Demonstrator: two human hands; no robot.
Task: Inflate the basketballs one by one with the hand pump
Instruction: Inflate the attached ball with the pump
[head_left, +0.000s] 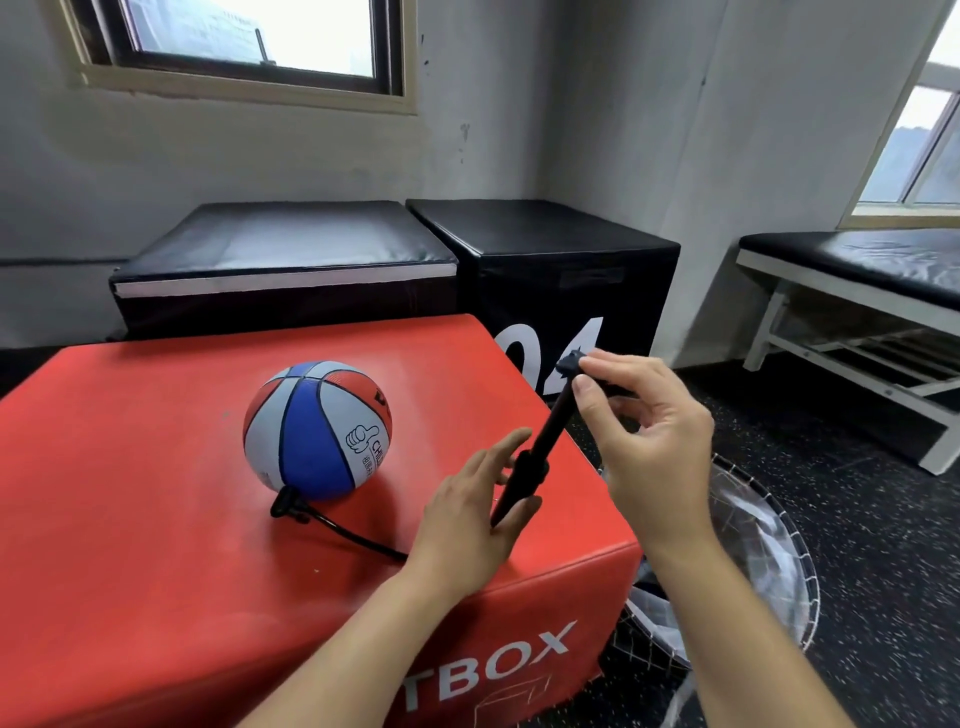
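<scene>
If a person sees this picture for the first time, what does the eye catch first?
First, the red, white and blue basketball resting on the big red box, with a black hose plugged in at its base. Then the black hand pump, tilted, held between the left hand and right hand.

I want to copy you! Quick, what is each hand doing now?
Left hand: holds the pump body between thumb and fingers.
Right hand: pinches the pump handle at the top.
</scene>
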